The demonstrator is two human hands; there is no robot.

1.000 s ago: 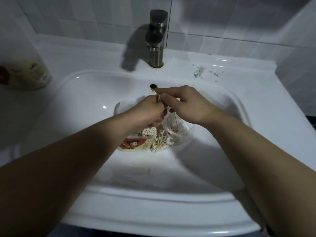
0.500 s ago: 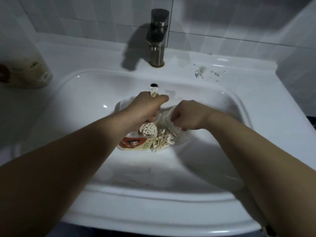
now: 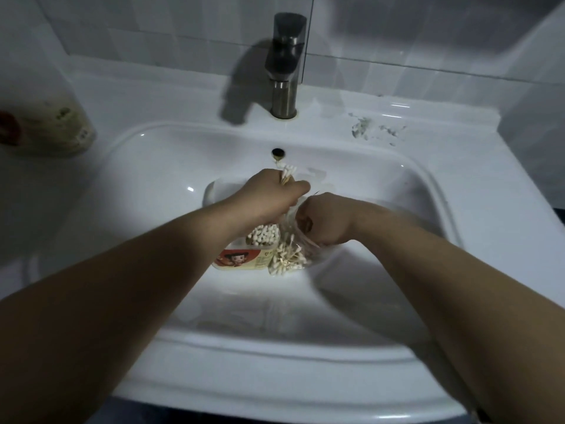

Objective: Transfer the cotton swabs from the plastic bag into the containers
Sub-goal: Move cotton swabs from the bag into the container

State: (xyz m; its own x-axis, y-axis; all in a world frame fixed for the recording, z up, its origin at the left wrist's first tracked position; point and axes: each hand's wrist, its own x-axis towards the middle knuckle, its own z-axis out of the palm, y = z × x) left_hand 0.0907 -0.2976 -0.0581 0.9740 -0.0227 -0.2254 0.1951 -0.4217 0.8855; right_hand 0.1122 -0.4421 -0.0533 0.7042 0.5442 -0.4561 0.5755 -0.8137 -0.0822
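Cotton swabs [image 3: 287,174] are clenched in the grip of the left hand [image 3: 270,198]; the plastic bag [image 3: 310,247] is pinched by the right hand [image 3: 325,220].

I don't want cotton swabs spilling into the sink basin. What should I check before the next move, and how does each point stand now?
1. Left hand grips the swab bundle firmly: ok.
2. Container mouth faces up under that hand: ok.
3. Room left in the container: cannot tell.
4. Right hand holds the plastic bag: ok.
5. Loose swabs all inside the bag: cannot tell.
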